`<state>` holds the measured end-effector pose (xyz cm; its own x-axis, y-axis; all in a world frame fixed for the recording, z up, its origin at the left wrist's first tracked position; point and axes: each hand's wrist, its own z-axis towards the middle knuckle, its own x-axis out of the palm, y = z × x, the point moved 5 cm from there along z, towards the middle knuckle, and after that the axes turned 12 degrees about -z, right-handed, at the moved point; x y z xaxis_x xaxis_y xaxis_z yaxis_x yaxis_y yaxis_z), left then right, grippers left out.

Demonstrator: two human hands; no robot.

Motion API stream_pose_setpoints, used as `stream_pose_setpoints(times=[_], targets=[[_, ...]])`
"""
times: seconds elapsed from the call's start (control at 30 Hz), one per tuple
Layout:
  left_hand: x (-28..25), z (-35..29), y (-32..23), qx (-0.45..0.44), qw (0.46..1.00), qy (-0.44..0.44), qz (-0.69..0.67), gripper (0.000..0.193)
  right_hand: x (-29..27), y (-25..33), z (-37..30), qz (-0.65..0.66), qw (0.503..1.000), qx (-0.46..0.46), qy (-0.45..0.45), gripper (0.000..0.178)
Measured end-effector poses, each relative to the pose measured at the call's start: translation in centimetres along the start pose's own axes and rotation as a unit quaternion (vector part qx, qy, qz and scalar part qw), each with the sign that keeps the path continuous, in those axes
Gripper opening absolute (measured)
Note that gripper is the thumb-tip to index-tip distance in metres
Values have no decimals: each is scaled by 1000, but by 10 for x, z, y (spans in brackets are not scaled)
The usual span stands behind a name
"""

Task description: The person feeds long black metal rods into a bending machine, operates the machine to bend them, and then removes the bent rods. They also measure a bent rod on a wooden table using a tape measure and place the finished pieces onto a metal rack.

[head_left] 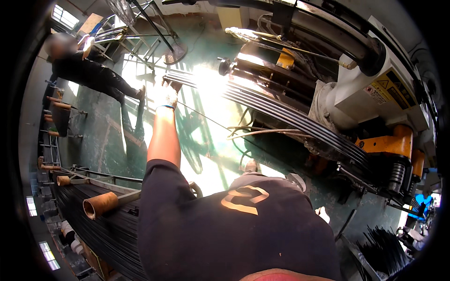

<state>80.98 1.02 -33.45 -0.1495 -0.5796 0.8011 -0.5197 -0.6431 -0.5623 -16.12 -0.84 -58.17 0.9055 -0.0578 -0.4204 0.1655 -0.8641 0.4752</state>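
My left hand [166, 96], in a white knit glove, reaches forward on an outstretched arm. Its fingers are closed around the near-left ends of several long dark metal rods [286, 114]. The rods lie side by side and run rightward into the machine [347, 103], which has a pale housing and orange parts. My right hand [322, 214], also pale-gloved, shows only in part beside my right hip; its fingers are too hidden to read. Strong sunlight washes out part of the rods near the left hand.
Another person [89, 70] in dark clothes stands at the far left. A rack holding a big bundle of black rods [98, 220], with brown tube-capped arms [101, 204], is close on my left. More black rods [382, 253] stick up at the lower right. A fan on a stand [176, 54] is ahead.
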Motion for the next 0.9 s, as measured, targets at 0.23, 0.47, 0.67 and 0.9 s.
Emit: stream_pose_setpoints(times=[0.23,0.47,0.67,0.9], targets=[[-13,22,7,-63,998,16,11,37,-2,25,20,-14,998,-34,54,38],[-8,32,5,-116,987,54,101,44,26,57,-25,-19,998,-48,47,26],[-6,23,4,-152,964,126,181,56,24,32,-33,18,998,-46,26,27],[13,6,5,-153,950,90,256,71,14,48,-49,-86,993,-85,18,38]])
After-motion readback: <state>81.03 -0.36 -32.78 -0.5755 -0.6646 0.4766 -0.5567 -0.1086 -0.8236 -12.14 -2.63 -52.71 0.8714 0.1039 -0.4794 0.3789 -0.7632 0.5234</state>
